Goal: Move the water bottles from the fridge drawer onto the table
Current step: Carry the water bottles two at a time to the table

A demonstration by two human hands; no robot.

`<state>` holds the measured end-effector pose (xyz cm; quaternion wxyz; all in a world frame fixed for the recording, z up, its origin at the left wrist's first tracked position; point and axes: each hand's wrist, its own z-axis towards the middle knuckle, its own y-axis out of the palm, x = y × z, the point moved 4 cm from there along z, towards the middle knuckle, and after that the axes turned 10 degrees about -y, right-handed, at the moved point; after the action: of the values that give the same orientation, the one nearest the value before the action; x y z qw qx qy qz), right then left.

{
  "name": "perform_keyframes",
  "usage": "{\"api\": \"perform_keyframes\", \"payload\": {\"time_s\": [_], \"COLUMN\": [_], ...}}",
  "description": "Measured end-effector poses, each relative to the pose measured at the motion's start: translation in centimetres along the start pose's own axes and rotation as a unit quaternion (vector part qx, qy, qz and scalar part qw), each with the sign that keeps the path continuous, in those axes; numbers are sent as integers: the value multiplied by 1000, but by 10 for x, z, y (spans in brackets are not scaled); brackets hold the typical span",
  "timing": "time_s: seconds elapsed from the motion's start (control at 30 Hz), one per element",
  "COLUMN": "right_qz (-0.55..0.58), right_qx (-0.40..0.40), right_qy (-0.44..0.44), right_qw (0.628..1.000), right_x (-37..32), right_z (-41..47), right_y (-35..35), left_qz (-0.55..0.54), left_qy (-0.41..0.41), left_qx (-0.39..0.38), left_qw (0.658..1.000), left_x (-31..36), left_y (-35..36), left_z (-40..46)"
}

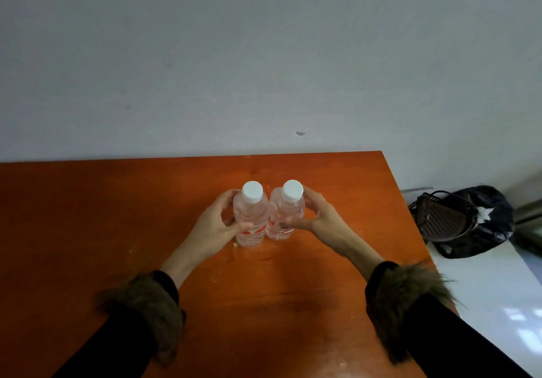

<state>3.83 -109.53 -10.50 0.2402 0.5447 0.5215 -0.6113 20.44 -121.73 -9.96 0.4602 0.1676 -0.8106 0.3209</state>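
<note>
Two clear plastic water bottles with white screw caps stand upright side by side on the orange-brown wooden table [117,231], touching or nearly touching each other, toward the far middle of the tabletop. The left bottle [251,216] carries a label with red marks near its lower half; the print is too blurred to read, and no brand can be identified. The right bottle [284,214] shows a faint label that is also illegible. The left hand [212,225] wraps around the left bottle, fingers behind and thumb across the front. The right hand [315,216] grasps the right bottle in the same manner. Both wrists wear black sleeves with brown fur cuffs [146,304]. Beside the table's right edge, a dark wire basket [443,216] rests against a black plastic bag [492,222] on the pale floor.
</note>
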Motion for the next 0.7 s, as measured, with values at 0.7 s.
{"api": "perform_keyframes", "payload": {"time_s": [0.7], "right_qz": [-11], "right_qx": [-53], "right_qy": [8], "right_qw": [998], "right_x": [-11], "right_z": [2], "right_y": [-3], "left_qz": [14], "left_qy": [-26], "left_qx": [-14], "left_qw": [999], "left_x": [0], "left_y": [-2], "left_z": [-7]}}
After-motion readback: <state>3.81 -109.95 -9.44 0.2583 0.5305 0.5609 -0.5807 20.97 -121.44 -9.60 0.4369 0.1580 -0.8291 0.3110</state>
